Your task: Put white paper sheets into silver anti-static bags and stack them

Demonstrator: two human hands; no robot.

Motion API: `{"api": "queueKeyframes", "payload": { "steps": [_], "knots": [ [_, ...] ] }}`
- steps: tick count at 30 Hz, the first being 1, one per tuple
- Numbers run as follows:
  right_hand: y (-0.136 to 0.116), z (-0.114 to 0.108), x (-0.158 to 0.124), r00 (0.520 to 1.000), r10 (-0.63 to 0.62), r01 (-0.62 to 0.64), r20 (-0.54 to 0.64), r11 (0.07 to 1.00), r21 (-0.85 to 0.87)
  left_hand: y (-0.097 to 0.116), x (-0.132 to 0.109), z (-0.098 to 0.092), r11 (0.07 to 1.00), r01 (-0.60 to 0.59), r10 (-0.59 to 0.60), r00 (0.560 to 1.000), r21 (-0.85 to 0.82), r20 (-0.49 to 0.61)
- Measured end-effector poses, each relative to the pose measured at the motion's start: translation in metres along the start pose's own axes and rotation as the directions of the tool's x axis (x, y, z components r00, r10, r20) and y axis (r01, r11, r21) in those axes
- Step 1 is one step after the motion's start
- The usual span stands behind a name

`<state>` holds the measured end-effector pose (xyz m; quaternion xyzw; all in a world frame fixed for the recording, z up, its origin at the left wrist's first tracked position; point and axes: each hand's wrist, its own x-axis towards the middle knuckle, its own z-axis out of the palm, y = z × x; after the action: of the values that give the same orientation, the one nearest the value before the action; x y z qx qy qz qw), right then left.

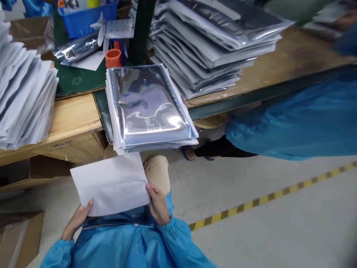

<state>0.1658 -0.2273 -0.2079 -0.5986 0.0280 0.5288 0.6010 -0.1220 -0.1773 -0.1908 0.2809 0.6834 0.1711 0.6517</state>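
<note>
A white paper sheet (111,186) is held above the lap, tilted. My left hand (79,216) grips its lower left corner, thumb on top and the other fingers hidden beneath. At the right edge my right hand (158,204) pinches the sheet between thumb and fingers. Under the sheet, a dark shiny film (119,219) shows along the lap; whether a hand also holds it cannot be seen. Just beyond the sheet lies a stack of shiny silvery film pouches and white sheets (150,108), at the bench edge.
Tall stacks of sheets stand at left (25,96) and back right (206,48). An orange tape roll (113,58) and blue basket (87,18) sit behind. A person in blue (295,119) is at right; a cardboard box (21,238) is at lower left.
</note>
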Motion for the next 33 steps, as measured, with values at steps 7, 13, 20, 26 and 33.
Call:
{"api": "queueKeyframes", "payload": {
  "steps": [7, 13, 20, 26, 33],
  "knots": [
    [0.011, -0.003, 0.002, 0.997, 0.054, -0.057, -0.055, 0.997, -0.049, -0.012, 0.019, 0.001, 0.999, 0.013, -0.012, 1.000, -0.033, 0.017],
    [0.017, -0.015, -0.011, 0.987, 0.066, -0.083, -0.148, 0.990, -0.115, -0.022, 0.002, -0.008, 1.000, 0.029, -0.030, 0.998, 0.005, 0.051],
    [0.021, -0.045, -0.043, 0.976, 0.132, -0.173, -0.174, 0.954, -0.244, -0.054, -0.044, -0.016, 0.971, 0.230, -0.230, 0.973, -0.063, 0.013],
    [-0.001, -0.033, -0.038, 0.958, 0.242, -0.201, 0.155, 0.950, -0.240, -0.027, -0.047, -0.011, 0.995, 0.094, -0.093, 0.994, 0.017, -0.053],
    [-0.011, -0.013, -0.011, 0.924, 0.231, -0.160, 0.304, 0.957, -0.241, -0.005, -0.024, 0.013, 0.998, -0.007, 0.019, 0.981, 0.062, -0.194]
  ]
}}
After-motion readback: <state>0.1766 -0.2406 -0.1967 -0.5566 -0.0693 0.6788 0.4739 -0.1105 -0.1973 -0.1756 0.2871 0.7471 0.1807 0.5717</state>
